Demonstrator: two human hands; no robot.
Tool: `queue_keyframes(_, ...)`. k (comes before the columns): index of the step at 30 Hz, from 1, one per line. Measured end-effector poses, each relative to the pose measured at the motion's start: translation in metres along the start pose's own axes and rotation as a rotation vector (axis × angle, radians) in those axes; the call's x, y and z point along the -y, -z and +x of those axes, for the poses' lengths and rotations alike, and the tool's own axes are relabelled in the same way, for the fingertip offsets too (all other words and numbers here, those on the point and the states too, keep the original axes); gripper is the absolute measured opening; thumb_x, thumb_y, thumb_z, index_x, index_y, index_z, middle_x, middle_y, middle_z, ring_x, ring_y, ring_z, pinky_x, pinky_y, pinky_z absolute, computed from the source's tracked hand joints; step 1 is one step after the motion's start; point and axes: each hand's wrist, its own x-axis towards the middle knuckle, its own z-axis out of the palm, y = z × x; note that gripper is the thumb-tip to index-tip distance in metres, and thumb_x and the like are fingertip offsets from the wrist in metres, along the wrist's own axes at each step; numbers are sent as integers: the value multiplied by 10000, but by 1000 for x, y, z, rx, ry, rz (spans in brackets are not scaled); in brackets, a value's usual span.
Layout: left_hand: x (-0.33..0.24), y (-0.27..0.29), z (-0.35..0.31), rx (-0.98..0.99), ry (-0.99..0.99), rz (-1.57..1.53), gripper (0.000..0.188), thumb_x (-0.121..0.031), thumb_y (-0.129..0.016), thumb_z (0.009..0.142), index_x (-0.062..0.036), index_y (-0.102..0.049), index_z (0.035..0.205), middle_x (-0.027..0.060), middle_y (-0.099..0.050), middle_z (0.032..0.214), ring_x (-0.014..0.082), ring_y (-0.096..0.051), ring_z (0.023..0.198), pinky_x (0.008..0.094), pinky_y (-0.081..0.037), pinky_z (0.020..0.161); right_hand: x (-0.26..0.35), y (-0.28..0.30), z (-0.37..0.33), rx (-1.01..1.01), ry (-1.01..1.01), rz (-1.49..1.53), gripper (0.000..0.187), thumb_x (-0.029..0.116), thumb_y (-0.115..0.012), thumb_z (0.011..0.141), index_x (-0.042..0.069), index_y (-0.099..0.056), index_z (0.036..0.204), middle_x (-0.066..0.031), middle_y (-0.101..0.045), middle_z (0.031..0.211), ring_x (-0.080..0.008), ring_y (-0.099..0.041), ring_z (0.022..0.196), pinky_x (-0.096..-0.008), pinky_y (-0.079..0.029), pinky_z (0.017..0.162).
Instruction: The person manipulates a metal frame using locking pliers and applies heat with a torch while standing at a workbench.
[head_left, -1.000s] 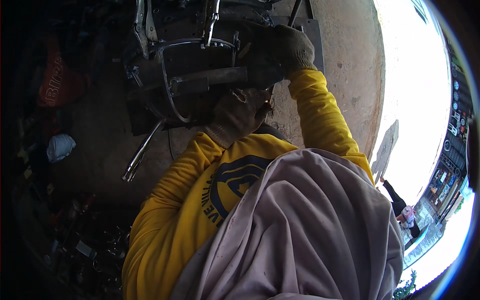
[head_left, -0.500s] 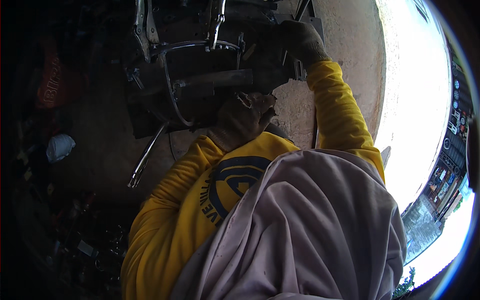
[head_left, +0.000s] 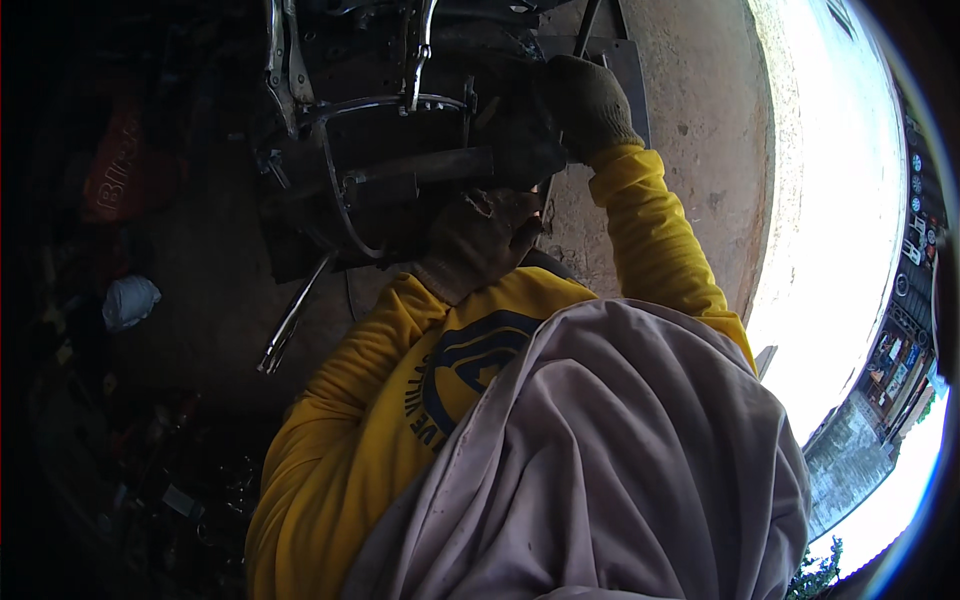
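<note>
My left hand (head_left: 472,245), in a worn dark glove with a torn edge, is close to my chest at the near side of a dark metal workpiece (head_left: 350,225). Its fingers are curled; whatever they grip is too dark to name. Farther off, my right hand (head_left: 595,105), in a knitted glove, is closed at the workpiece's right side. A dark rod (head_left: 588,28) runs up from behind it, and what lies inside the fist is hidden. A curved metal rod (head_left: 335,180) and a tube-like bar (head_left: 440,163) belong to the workpiece.
Locking pliers (head_left: 288,65) and a second clamp (head_left: 418,55) grip the frame's far side. Another long-handled plier (head_left: 295,315) sticks out near left. A white bundle (head_left: 131,302) and a red item (head_left: 120,165) lie left. A flat metal plate (head_left: 625,80) sits beyond my right hand.
My right hand has moved slightly left and nearer, and the thin rods seen beneath it are now hidden. My left hand stays nearly in place. The view has shifted slightly.
</note>
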Motion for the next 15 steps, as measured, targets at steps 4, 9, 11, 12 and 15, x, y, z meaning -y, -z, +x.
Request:
queue_keyframes(4, 4, -5, -3, -30, -30, 38, 284, -359, -625, 971, -147, -649, 1157, 119, -705, 1043, 334, -702, 853, 454, -569, 768, -4, 11, 4, 8, -8, 110, 214, 227, -618, 925, 63, -731, 1005, -146, -720, 980, -307, -708, 893, -369, -556, 768)
queue_keyframes(9, -1, 2, 1, 107, 74, -6, 277, -340, -627, 965, -143, -640, 1159, 103, -697, 1046, 321, -693, 918, 453, -557, 828, -11, 22, 8, 131, -189, 709, 276, 195, -612, 961, 33, -722, 1156, -91, -726, 982, -156, -681, 902, -296, -530, 814)
queue_keyframes(11, 0, -1, -5, 21, 7, 40, 266, -331, -624, 967, -140, -634, 1153, 93, -695, 1050, 313, -690, 934, 446, -552, 843, 11, 35, 8, 161, -308, 748, 265, 188, -597, 978, 32, -723, 1151, -96, -728, 998, -160, -684, 909, -293, -533, 823)
queue_keyframes(12, 1, -4, -6, 21, 2, 43, 266, -331, -624, 967, -140, -634, 1153, 93, -695, 1050, 313, -690, 934, 446, -552, 843, 16, 42, 6, 178, -450, 778, 256, 181, -582, 995, 32, -724, 1147, -101, -729, 1013, -164, -687, 916, -291, -536, 831)
queue_keyframes(15, 2, -5, -2, -81, -62, 43, 242, -343, -588, 968, -162, -651, 1117, 105, -714, 961, 318, -701, 825, 436, -558, 754, -9, 31, 2, 48, 117, 429, 252, 166, -547, 1016, 24, -711, 1144, -108, -729, 1040, -170, -686, 937, -310, -533, 880)
